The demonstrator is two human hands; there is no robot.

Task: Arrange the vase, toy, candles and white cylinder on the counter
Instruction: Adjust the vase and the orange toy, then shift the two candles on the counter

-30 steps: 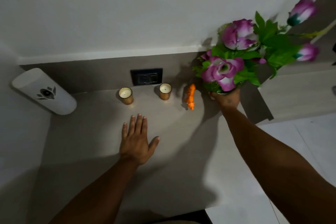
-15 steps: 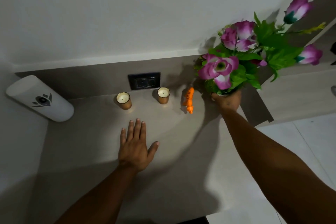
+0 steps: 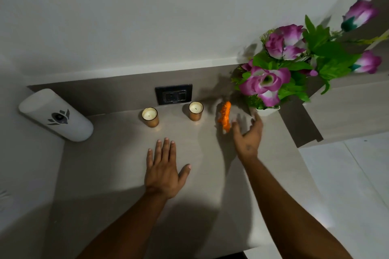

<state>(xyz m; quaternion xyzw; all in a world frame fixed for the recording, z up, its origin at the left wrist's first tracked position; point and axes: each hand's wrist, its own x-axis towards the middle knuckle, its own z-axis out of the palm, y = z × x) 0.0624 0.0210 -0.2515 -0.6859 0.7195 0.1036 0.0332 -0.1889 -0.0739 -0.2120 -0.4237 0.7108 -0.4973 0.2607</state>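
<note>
Toy tiger (image 3: 224,116), light, rigid and best pinched across its body, stands on the tabletop (image 3: 117,166) just left of the right hand's (image 3: 248,135) loosely spread, empty fingers (image 3: 235,130), white vase (image 3: 268,110) just beyond them.

Left hand (image 3: 163,171) flat on counter (image 3: 109,174), right hand (image 3: 248,134) spread beside toy (image 3: 224,116)

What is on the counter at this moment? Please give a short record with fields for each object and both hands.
white cylinder: far left, by the wall
candles: two, unlit, below the outlet
toy: orange, right of the candles
vase: white, with purple flowers, far right, standing free
left hand: flat on the counter
right hand: open, empty, between toy and vase
</note>
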